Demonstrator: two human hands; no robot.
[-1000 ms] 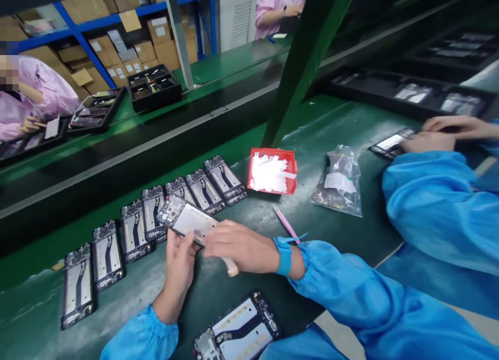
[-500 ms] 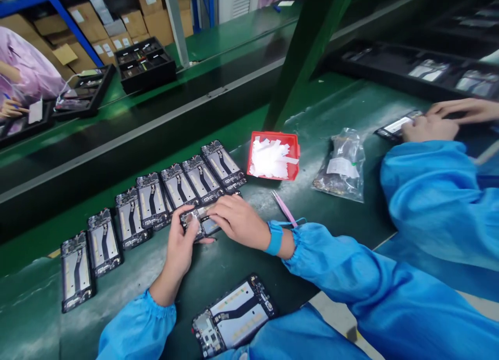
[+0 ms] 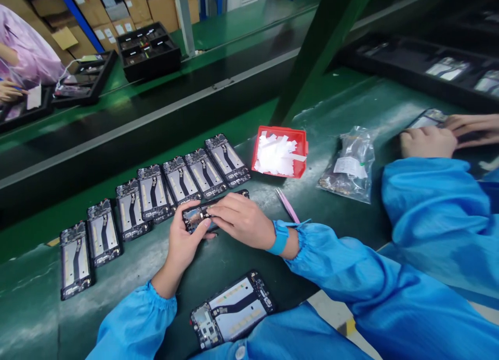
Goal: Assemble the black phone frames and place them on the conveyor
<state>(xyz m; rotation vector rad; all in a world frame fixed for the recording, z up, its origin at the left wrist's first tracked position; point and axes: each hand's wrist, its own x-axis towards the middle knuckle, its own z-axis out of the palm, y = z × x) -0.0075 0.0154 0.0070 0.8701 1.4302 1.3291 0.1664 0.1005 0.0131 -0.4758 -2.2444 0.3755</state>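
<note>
My left hand (image 3: 184,239) grips the near end of a phone frame (image 3: 197,216) that lies flat on the green bench. Over the same frame, my right hand (image 3: 240,220) presses down with its fingers bunched together; a blue wrist strap (image 3: 279,237) circles that wrist. Beyond my hands a slanting row of several similar phone frames (image 3: 154,197) runs along the mat. One more phone frame (image 3: 232,308) lies close to my body. Pink tweezers (image 3: 287,205) rest just right of my right hand.
A red tray (image 3: 298,140) of white paper strips and a clear bag of parts (image 3: 349,165) sit further right. A co-worker's hands (image 3: 428,141) in blue sleeves handle a device at the right. Black trays (image 3: 148,51) stand on the far belt; a green post (image 3: 319,48) rises behind.
The phone frame was tilted up in my hands a second ago; it is now down flat on the bench, with my right hand shifted onto its upper part.
</note>
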